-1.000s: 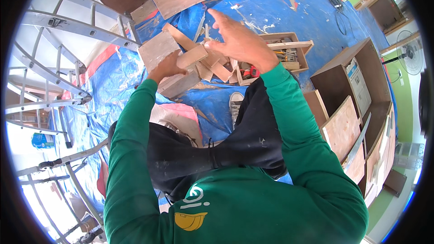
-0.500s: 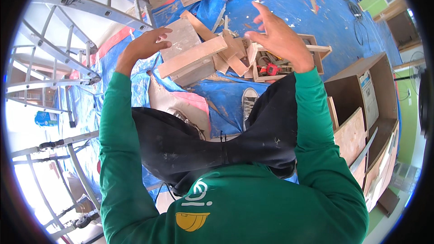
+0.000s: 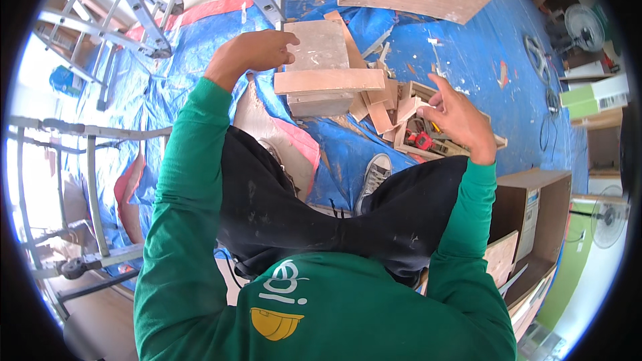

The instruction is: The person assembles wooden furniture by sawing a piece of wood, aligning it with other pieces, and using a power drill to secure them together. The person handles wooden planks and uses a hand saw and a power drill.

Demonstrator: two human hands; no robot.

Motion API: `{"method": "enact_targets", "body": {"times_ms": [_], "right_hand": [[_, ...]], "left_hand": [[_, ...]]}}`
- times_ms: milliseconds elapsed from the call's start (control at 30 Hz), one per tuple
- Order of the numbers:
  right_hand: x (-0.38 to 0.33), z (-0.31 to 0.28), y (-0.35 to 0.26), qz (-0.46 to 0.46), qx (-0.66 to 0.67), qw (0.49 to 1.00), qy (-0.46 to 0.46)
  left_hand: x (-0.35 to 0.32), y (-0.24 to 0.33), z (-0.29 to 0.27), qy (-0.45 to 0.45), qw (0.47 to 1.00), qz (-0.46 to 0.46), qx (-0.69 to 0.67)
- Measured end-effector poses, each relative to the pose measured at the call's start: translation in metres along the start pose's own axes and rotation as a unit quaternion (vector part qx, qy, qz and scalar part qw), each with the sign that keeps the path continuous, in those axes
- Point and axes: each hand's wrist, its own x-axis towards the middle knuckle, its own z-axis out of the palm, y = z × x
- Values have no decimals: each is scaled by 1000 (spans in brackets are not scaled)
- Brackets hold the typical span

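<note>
Left hand (image 3: 257, 51) and right hand (image 3: 461, 119) — each grip released, empty; one board (image 3: 329, 81) lies across a wooden box (image 3: 317, 43), likely steadiest held at both ends.

The light was bright, strongest far to the left of the left fingers (image 3: 285, 39), where white glare washed out detail and the creased blue sheet (image 3: 200, 32) shone. Below and right of the right fingers (image 3: 439, 85), the open cabinet (image 3: 547, 217) was shadowed inside. Well beyond both hands, ladders (image 3: 136, 1) bowed, detail softened and black corners closed in.
</note>
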Motion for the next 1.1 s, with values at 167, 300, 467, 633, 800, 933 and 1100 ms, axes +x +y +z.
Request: {"method": "enact_targets", "body": {"times_ms": [167, 300, 467, 633, 800, 933, 1100], "right_hand": [[0, 0, 0, 6, -9, 1000, -6], [0, 0, -4, 11, -9, 1000, -12], [0, 0, -4, 11, -17, 1000, -14], [-1, 0, 5, 7, -9, 1000, -8], [-13, -21, 32, -19, 80, 992, 97], [-69, -26, 70, 12, 196, 917, 346], [-150, 58, 148, 147, 279, 879, 358]], "left_hand": [[-6, 5, 4, 21, 999, -23, -28], [-6, 1, 6, 9, 999, -24, -41], [-10, 1, 5, 11, 999, -18, -27], [1, 2, 2, -31, 999, -20, -4], [3, -12, 8, -16, 998, 40, -50], [-2, -19, 6, -6, 996, 70, -60], [-7, -22, 7, -57, 995, 24, -80]]}}
